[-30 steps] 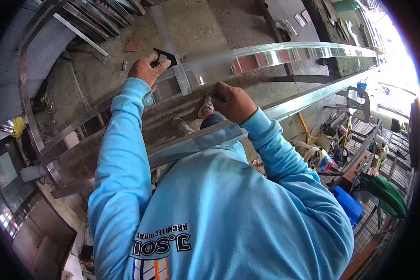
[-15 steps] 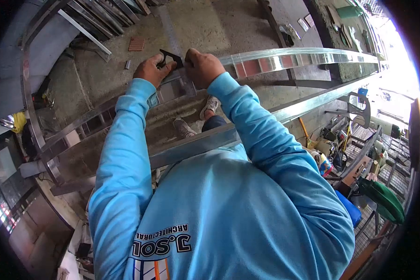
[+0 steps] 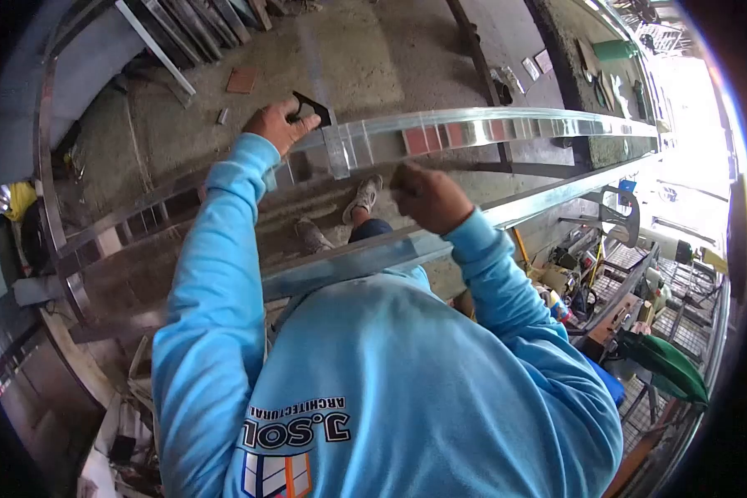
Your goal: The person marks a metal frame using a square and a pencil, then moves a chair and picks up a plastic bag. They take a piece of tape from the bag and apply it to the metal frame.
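Observation:
My left hand (image 3: 277, 126) holds the black stock of a square (image 3: 314, 109) against the far side of a shiny metal bar (image 3: 465, 130). The square's flat silver blade lies across that bar, pointing back toward me. My right hand (image 3: 432, 197) is closed in the air between the far bar and a second metal bar (image 3: 340, 267) close to my body. Its fingers are curled together, and whatever they may hold is hidden. The right hand is apart from the square.
My shoes (image 3: 363, 199) stand on the concrete floor between the two bars. Metal lengths (image 3: 178, 33) lean at the upper left. A reddish tile-like piece (image 3: 241, 80) lies on the floor. On the right are a cluttered rack (image 3: 631, 303) and a green item (image 3: 668, 365).
My right hand has drawn back from the square toward my body and to the right. The blade now shows uncovered across the bar. My left hand stays on the square.

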The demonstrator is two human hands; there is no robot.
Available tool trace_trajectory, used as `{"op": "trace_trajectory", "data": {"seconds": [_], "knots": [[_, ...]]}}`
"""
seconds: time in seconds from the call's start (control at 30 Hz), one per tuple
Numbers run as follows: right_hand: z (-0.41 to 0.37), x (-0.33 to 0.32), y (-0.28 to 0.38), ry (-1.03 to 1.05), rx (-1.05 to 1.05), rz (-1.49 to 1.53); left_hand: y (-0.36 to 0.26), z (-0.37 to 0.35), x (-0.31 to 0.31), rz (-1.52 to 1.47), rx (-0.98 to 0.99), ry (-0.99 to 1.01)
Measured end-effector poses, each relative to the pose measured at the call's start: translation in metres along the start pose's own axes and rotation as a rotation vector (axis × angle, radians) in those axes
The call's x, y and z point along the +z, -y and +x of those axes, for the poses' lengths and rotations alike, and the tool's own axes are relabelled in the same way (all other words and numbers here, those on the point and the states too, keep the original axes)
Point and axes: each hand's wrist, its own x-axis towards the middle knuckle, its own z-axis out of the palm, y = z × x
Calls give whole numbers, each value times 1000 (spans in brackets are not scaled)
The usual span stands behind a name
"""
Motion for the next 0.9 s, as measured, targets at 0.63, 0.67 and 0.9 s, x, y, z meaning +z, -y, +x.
{"op": "trace_trajectory", "data": {"seconds": [0.63, 0.67, 0.9], "knots": [[58, 60, 51, -150, -117, 127, 74, -26, -40, -24, -20, -20], [61, 60, 49, -139, -107, 121, 74, -26, -41, -15, -21, -20], [72, 64, 44, -168, -133, 81, 79, -27, -41, -9, 9, -47]]}}
